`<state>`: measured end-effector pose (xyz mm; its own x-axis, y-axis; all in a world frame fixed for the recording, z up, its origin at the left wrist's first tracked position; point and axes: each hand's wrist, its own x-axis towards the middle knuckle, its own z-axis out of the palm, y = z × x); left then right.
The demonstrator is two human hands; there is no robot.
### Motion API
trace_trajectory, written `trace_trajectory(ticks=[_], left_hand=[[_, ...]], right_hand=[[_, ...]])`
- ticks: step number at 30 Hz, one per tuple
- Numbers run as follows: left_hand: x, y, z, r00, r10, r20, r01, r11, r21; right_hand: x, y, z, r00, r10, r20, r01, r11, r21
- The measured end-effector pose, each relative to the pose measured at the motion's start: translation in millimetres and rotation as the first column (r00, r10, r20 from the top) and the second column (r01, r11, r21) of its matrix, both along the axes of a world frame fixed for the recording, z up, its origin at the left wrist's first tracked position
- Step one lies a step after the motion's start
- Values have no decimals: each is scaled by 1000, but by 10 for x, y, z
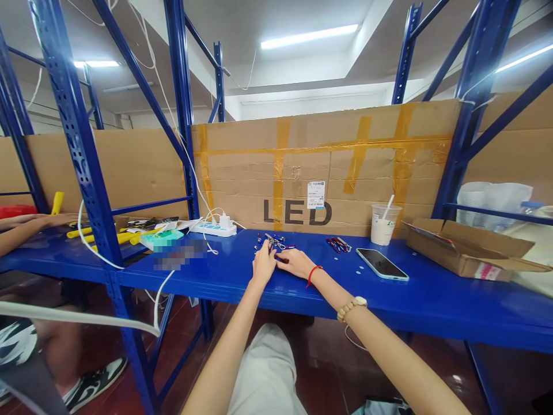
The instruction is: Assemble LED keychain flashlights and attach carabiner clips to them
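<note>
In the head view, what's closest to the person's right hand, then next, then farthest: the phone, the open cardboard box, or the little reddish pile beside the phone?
From the right hand:
1. Little reddish pile: just to its right, a bit farther back.
2. Phone: right of the pile.
3. Open cardboard box: farthest right.

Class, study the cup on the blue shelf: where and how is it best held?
Probably around the side wall of the cup, below its rim, from the left: it stands upright, tapering downward, with the cardboard panel behind, the open box rightward and the straw sticking up.
</note>
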<state>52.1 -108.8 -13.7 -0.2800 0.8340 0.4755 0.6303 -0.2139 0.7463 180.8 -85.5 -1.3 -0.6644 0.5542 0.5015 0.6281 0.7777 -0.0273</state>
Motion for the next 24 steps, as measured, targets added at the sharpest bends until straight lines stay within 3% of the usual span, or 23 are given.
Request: trace_trajectory(ticks=[7, 14, 24], left_hand=[[7, -29, 43, 999, -23, 43, 21, 999, 45], [16, -21, 47, 996, -57, 70, 53, 997, 49], [32, -28, 35, 990, -132, -40, 133, 991, 20]], right_hand=[[-17, 21, 11, 997, 5, -82, -6, 1000, -11], [30, 97, 16, 979, -69, -193, 69, 998, -5], [65, 125, 18, 930, -149, -335, 174, 984, 48]])
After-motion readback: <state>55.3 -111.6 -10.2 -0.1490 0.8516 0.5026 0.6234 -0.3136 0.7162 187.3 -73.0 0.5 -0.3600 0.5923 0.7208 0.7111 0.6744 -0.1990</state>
